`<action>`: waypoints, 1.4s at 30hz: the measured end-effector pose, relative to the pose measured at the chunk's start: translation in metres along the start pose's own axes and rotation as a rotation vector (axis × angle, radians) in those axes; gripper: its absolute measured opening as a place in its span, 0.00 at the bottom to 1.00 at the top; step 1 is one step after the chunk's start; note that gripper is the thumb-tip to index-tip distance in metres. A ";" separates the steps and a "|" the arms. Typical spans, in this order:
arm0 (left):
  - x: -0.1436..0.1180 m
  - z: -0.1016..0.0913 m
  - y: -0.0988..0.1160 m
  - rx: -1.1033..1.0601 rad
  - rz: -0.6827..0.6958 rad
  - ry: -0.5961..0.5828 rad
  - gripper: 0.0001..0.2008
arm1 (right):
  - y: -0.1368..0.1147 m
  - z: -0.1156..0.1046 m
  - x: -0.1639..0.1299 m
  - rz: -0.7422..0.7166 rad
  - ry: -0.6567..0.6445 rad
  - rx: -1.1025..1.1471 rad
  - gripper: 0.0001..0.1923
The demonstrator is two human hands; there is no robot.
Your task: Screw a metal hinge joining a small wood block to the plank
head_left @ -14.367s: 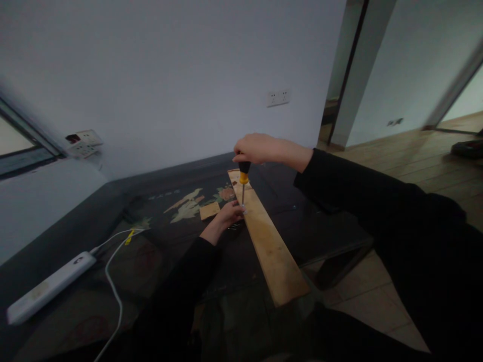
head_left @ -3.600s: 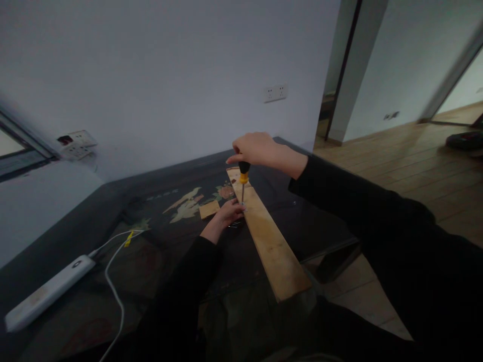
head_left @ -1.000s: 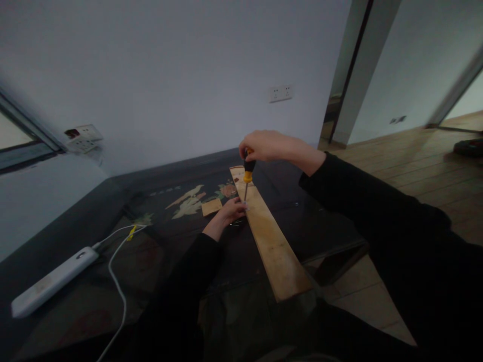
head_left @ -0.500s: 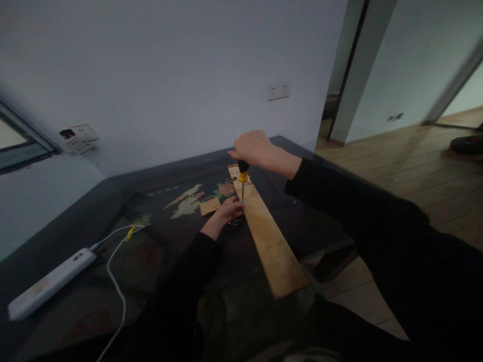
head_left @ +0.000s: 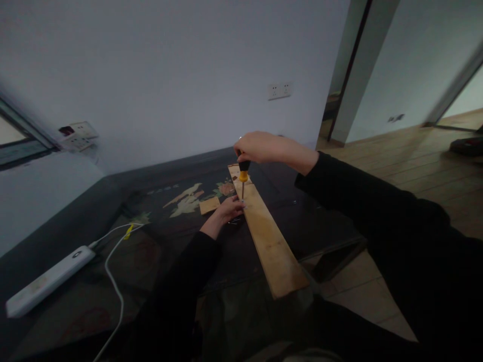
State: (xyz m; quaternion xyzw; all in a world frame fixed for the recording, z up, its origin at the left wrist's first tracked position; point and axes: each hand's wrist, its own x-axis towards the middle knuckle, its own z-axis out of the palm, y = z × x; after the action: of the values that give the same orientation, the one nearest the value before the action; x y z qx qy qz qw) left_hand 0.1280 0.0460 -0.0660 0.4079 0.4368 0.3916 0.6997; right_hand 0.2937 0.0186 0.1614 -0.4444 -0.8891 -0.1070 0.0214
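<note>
A long wooden board (head_left: 272, 244) lies across the dark table, its near end jutting past the front edge. My right hand (head_left: 258, 147) is wrapped round the black and yellow handle of a screwdriver (head_left: 243, 176) held upright over the board. The shaft points down to the fingertips of my left hand (head_left: 228, 210), at the board's left edge. Those fingers are pinched together at the screwdriver's tip; what they hold is too small to make out. Several thin metal pieces (head_left: 234, 221) lie beside my left hand. Just left of it is a small square wooden piece (head_left: 209, 205).
On the left of the table (head_left: 181, 251) lies a white power strip (head_left: 51, 281) with a white cable (head_left: 117, 286) trailing to the front edge. A wall (head_left: 188, 85) with a double socket (head_left: 279, 91) stands behind. Tiled floor (head_left: 407, 166) stretches away on the right.
My right hand has turned on the screwdriver handle, and its wrist and forearm have shifted to the right. The left hand and the board stay in place.
</note>
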 end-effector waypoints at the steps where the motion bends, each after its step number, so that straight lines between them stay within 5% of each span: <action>1: -0.001 0.000 0.000 -0.002 -0.002 0.002 0.23 | -0.002 0.001 0.002 0.004 0.007 -0.015 0.17; 17: 0.000 0.006 -0.001 -0.008 -0.003 0.016 0.23 | -0.009 0.013 0.016 0.256 0.161 -0.090 0.24; 22: 0.000 0.005 -0.001 0.024 0.000 0.027 0.23 | 0.004 0.007 0.009 0.197 0.012 0.011 0.28; 27: 0.001 0.002 -0.002 0.026 -0.006 0.026 0.25 | 0.020 -0.003 0.009 -0.003 -0.120 0.098 0.23; 31: 0.000 0.000 -0.003 0.017 -0.001 0.007 0.23 | 0.015 -0.006 0.011 0.000 -0.162 0.098 0.20; 42: 0.001 0.001 -0.003 0.002 0.008 -0.014 0.23 | -0.004 0.004 0.017 0.171 0.061 -0.067 0.30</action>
State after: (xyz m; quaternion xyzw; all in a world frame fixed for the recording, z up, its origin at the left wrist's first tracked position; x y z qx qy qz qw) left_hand 0.1302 0.0452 -0.0689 0.4131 0.4304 0.3911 0.7008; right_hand 0.2808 0.0306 0.1587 -0.5158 -0.8427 -0.1482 0.0427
